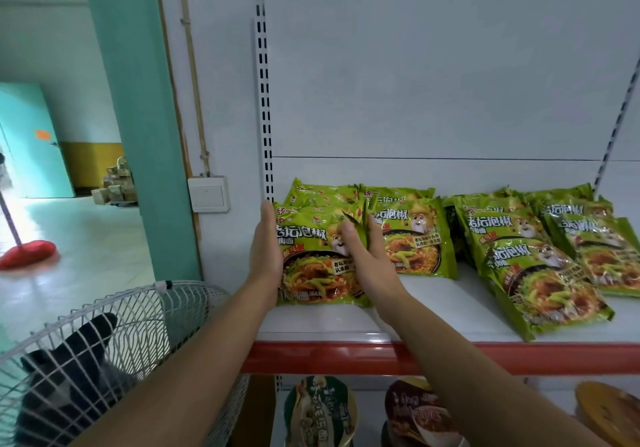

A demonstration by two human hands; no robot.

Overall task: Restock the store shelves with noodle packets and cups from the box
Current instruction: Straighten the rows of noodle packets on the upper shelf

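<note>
Noodle packets (311, 256): a green stack, leaning back, at the left end of the upper shelf (433, 318), close to the slotted upright (265, 117). More of the same packets stood to the right: a second stack (415, 238) just beside mine and further stacks (540, 273) spread toward the far end. Noodle cups (320, 412) sat on the shelf below. The box was not in view.

Left hand (266, 249): flat, fingers straight, palm pressed against the stack's left side. Right hand (363, 256): thumb lay on the front of the top packet and the fingers went behind its right edge, so the crimped film was pinched between them. The stack sat between my two hands.

Handling, my judgement: each packet is light. The wrapper is soft, glossy film and probably slick, so packets in a stack will likely slide over one another. The noodle block inside should be stiff but brittle, so a hard squeeze across the face could crack it.

Where to hold: the two long sides of the stack, palms flat, pressure just enough to keep it together. The crimped seam gives a sure pinch for one packet but will not carry a stack. Step in hand looked like squaring this stack against the upright.
</note>
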